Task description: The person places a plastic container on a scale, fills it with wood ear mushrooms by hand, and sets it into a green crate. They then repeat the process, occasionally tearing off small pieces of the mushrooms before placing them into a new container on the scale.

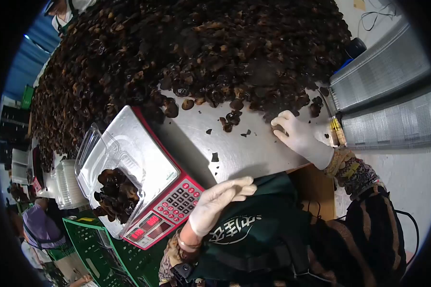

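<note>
My left hand (220,203), in a white glove, is held over my green apron (268,215), beside the scale's keypad. Its fingers stretch out to the right, close together, with nothing visible in them. My right hand (301,138), gloved too, reaches to the near edge of a big heap of wet black fungus (201,52). Its fingers curl with a gap between thumb and forefinger. Left of me is a red and white digital scale (148,153). On it an open clear plastic box (93,165) contains a clump of black fungus (117,193).
Loose fungus pieces (230,119) and scraps lie on the metal table (244,153). Stacked clear boxes (67,184) and a green crate (93,248) are at left. Stacked clear plastic trays (388,76) and a yellow-handled tool (337,131) are at right. Other people appear at the left edge.
</note>
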Available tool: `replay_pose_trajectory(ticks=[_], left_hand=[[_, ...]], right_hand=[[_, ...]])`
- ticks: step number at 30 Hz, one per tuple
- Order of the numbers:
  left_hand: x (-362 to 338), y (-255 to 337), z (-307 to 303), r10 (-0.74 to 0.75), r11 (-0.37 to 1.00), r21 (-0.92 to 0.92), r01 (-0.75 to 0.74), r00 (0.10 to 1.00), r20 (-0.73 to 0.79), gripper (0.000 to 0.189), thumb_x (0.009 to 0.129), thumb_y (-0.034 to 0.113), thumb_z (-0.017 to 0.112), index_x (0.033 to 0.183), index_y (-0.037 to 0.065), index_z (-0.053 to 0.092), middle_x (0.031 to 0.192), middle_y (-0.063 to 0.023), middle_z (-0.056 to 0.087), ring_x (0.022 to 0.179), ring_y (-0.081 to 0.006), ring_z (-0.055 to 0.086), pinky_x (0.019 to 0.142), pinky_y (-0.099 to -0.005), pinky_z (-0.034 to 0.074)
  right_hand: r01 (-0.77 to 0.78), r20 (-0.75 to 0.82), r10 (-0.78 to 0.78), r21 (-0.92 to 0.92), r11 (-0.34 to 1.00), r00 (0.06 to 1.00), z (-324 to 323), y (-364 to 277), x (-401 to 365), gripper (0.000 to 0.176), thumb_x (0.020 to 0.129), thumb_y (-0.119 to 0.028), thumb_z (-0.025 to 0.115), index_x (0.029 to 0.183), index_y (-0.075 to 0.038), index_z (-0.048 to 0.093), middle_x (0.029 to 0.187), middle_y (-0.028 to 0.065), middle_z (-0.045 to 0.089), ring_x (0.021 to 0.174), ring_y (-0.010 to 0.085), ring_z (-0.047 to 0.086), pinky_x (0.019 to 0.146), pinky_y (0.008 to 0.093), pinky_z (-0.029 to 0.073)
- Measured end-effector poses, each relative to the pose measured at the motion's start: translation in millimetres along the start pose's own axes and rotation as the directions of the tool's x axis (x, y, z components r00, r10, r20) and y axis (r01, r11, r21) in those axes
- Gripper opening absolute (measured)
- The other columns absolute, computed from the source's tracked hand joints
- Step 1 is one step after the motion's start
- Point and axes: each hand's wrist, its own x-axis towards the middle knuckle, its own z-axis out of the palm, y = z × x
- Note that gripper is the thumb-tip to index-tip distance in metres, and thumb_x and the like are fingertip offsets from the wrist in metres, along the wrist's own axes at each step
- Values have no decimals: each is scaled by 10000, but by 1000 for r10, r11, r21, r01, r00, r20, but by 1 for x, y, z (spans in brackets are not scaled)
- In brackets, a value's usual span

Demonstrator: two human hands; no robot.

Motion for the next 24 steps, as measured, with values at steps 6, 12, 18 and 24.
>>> replay_pose_trajectory(ticks=[6,12,18,24], left_hand=[[45,-43,-3,-205,916,-356,187,979,-13,529,995,404,340,1357,21,388,1229,-118,553,1099,-192,555,909,-311,460],[55,-57,2,-290,722,-665,193,956,-37,481,968,482,369,1204,82,497,1139,-93,594,991,-219,604,763,-303,529],[48,-68,-16,-239,717,-679,159,971,-25,342,922,241,494,1171,23,577,1036,-124,651,921,-239,635,648,-259,542],[41,-55,0,-239,770,-624,135,967,-87,452,898,139,496,1324,0,435,1232,-135,555,1001,-198,579,732,-245,532]], right_hand=[[78,-19,-75,195,978,997,8,-12,-15,198,792,-9,636,976,-36,567,948,73,553,726,152,546,666,274,461],[346,61,-403,407,845,913,24,-73,-25,290,800,-71,683,1073,-28,595,1104,106,555,940,207,581,803,299,485],[99,-84,-81,234,967,993,32,-64,40,215,802,-203,689,964,-71,637,980,66,573,834,203,617,706,319,516],[156,-223,-224,-284,946,949,51,-38,67,134,800,-216,642,853,-95,623,770,68,599,702,242,630,621,348,521]])
